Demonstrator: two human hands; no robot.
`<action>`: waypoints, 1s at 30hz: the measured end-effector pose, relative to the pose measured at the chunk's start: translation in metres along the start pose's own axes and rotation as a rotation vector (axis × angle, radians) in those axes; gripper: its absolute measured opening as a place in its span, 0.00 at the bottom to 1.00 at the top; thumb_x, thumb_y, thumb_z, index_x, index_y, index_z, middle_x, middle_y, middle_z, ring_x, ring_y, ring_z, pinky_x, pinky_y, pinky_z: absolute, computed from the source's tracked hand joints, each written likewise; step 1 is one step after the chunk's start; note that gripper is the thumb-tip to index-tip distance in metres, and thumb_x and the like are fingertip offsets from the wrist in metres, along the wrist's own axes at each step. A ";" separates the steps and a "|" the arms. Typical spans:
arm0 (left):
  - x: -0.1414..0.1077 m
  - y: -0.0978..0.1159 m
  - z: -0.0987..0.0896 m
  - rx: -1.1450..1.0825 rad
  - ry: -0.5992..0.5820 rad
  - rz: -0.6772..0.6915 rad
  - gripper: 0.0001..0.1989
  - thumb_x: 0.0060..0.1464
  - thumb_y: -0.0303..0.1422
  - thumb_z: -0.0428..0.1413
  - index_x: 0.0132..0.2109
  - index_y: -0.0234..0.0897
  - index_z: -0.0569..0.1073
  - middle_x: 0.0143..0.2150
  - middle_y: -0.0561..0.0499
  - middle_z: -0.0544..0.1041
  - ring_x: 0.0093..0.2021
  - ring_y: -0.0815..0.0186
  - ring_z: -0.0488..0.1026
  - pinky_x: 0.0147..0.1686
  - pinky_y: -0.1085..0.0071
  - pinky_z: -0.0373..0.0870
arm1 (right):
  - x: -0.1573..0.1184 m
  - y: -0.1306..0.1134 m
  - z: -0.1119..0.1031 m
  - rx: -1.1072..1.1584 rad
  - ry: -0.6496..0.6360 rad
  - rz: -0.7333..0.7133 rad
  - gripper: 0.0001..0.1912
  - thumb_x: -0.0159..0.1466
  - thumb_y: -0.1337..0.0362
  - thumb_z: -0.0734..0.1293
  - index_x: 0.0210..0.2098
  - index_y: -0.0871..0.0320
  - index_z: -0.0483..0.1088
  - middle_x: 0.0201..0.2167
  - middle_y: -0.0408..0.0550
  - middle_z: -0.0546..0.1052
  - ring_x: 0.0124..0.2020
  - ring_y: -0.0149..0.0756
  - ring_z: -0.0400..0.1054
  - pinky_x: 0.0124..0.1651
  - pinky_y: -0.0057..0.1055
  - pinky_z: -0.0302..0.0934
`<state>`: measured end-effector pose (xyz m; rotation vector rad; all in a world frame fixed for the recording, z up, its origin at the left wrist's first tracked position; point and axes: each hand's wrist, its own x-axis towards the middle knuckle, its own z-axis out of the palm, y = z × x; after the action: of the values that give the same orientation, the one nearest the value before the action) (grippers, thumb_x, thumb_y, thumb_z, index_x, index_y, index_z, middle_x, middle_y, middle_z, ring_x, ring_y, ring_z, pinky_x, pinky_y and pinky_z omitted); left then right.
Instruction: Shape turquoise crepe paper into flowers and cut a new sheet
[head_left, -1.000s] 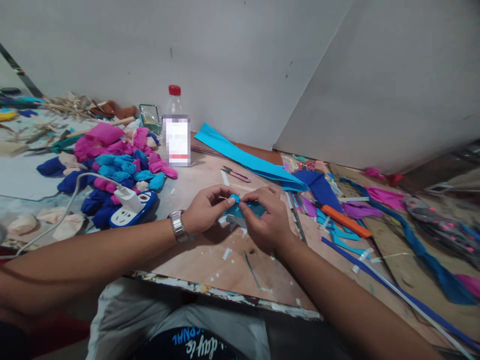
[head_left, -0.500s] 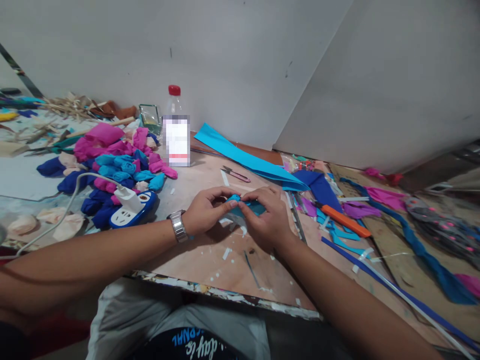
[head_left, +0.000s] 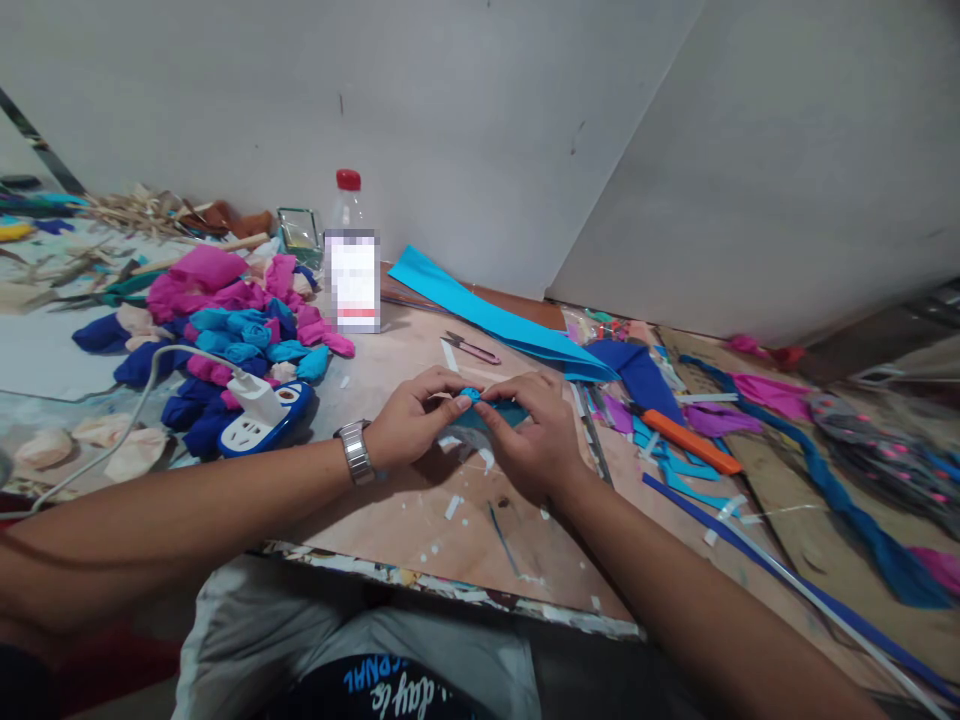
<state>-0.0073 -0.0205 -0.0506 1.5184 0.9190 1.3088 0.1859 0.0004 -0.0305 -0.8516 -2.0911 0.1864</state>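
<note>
Beyond the blue roll [head_left: 470,395] lie snips [head_left: 474,348]; leftward, a bottle [head_left: 352,270].

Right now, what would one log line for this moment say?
left hand: pinching blue piece | right hand: pinching same blue piece | beyond hands: snips, lying on table

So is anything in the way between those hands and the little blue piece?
Nothing visible: the left hand and right hand both have their fingertips on the blue piece. The pink-handled snips lie beyond the hands, not between.
</note>
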 end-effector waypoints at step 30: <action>-0.002 -0.004 0.005 -0.130 -0.117 -0.164 0.21 0.59 0.48 0.60 0.45 0.33 0.75 0.38 0.48 0.78 0.36 0.67 0.73 0.39 0.69 0.72 | 0.000 -0.002 -0.001 0.011 -0.142 -0.016 0.07 0.70 0.64 0.64 0.47 0.53 0.70 0.44 0.49 0.77 0.49 0.44 0.70 0.55 0.46 0.55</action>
<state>-0.0030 -0.0218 -0.0548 1.3742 0.8485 1.1283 0.1854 -0.0010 -0.0294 -0.8359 -2.2264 0.2566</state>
